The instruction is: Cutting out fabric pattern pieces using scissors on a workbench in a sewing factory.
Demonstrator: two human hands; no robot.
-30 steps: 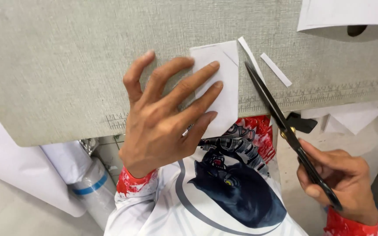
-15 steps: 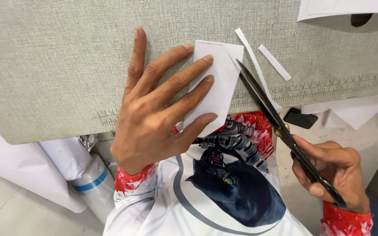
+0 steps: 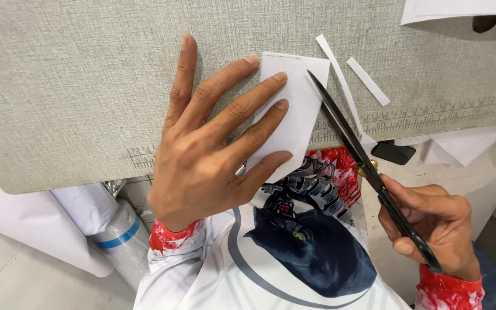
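My left hand grips a small white piece of paper over the front edge of a grey textured tabletop, thumb under the sheet and fingers spread on top. My right hand holds black scissors by the handles at the lower right. The blades point up and left, and their tips meet the paper's right edge near its top corner. The blades look nearly shut.
Two thin white paper strips lie on the tabletop right of the paper. A larger white sheet hangs at the top right. Below the table edge are white rolls with blue tape, a black phone and paper scraps.
The paper in my left hand has swung more upright. The scissors have moved up along the paper's right edge, blades closing together toward its top corner.
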